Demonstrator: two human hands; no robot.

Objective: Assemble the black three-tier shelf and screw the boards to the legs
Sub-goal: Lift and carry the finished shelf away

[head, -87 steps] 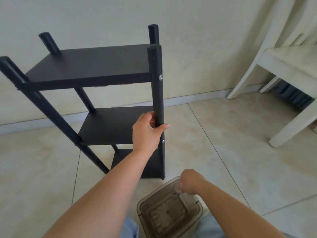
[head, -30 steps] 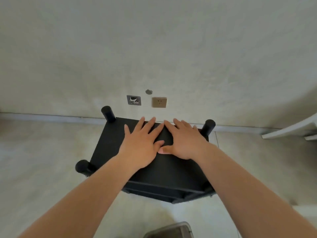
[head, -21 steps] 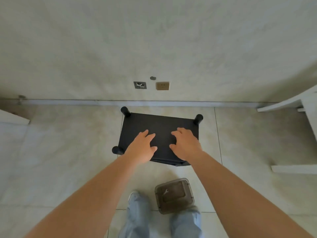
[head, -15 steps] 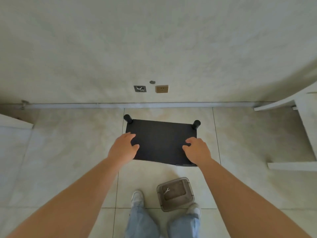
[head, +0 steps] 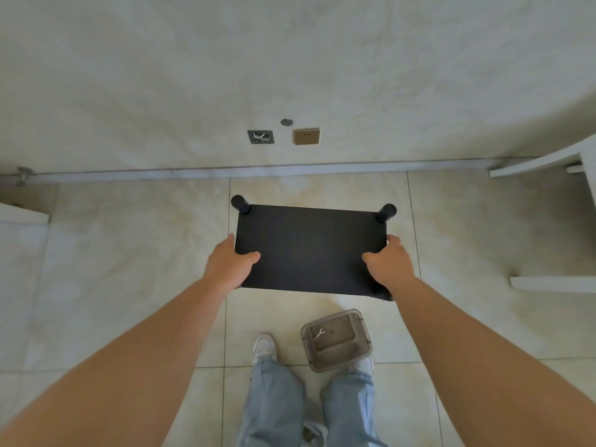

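Head view: left hand grip clasps top board left edge; right hand grip clasps right edge.

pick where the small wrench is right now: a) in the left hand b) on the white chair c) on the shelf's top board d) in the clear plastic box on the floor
d: the small wrench lies inside the clear plastic box on the floor tiles, by the person's feet.

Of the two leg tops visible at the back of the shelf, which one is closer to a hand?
The right leg top: the right hand grips just below it.
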